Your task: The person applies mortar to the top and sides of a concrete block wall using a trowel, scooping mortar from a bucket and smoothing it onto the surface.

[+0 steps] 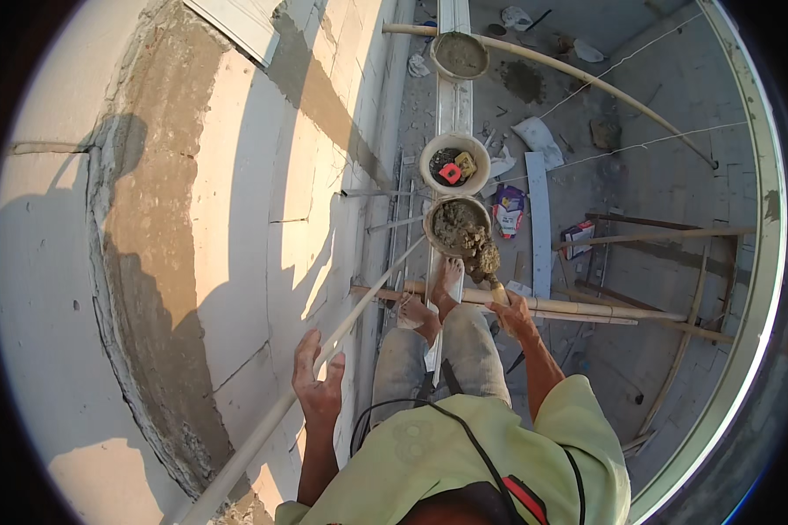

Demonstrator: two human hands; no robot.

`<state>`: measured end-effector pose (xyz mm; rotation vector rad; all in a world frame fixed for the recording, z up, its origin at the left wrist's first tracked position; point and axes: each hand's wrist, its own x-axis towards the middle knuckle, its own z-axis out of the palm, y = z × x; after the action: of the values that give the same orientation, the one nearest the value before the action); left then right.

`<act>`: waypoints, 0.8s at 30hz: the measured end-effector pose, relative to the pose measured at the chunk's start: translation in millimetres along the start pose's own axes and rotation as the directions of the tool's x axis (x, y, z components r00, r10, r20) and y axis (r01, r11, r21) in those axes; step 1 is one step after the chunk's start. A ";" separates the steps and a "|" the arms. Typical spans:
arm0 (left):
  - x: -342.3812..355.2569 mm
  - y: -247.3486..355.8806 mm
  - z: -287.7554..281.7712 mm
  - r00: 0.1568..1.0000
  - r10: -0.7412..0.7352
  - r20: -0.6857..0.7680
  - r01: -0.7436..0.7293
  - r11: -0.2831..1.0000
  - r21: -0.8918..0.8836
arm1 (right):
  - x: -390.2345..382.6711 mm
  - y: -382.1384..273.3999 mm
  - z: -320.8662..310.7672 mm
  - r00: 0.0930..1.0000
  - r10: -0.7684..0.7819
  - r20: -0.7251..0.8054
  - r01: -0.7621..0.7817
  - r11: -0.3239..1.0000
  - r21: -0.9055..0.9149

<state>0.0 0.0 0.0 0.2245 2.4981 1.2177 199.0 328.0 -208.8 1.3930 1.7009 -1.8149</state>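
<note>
Your right fingers (511, 310) grasp the trowel (498, 295), mortar (483, 261) ahead of them, beyond the plank's (454, 107) right edge; your left fingers (305, 352) are parted.

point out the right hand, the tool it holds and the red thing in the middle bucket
Right hand (517, 317): head view, back of the hand.
Tool (498, 295): head view, its handle.
Red thing (446, 178): head view, its upper face.

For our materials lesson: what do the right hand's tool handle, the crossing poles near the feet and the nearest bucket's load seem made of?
Tool handle: probably wood, matte, judging by its tan colour.
Poles: likely bamboo, smoothish, given faint joint-like rings.
Load: apparently wet mortar, rough, from its grey-brown lumps.
</note>
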 end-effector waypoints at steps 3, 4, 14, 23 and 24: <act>-14.1 63.5 -35.2 0.961 0.211 -0.179 -0.215 0.977 -0.004 | -49.0 -16.0 -20.5 0.997 0.038 -0.065 -0.039 0.999 -0.017; -18.5 81.5 -55.0 0.909 0.324 -0.261 -0.328 0.944 0.030 | -60.4 -19.3 -19.9 0.999 0.002 -0.050 -0.003 1.000 -0.009; -16.7 162.1 -165.7 0.318 0.748 -0.583 -0.608 0.632 0.480 | -142.4 -136.7 -1.4 0.996 -0.089 0.031 0.091 0.992 -0.086; 1.1 186.3 -193.1 0.138 0.830 -0.540 -0.516 0.526 0.677 | -182.7 -326.9 -18.7 0.928 -0.370 0.037 0.371 0.918 -0.141; 2.5 190.5 -194.6 0.124 0.855 -0.504 -0.453 0.500 0.738 | -202.6 -360.7 -19.3 0.915 -0.392 0.095 0.400 0.912 -0.092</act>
<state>-78.1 -23.7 259.9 1.4068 3.7871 1.1913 35.0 360.5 170.2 0.9716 2.1278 -1.9061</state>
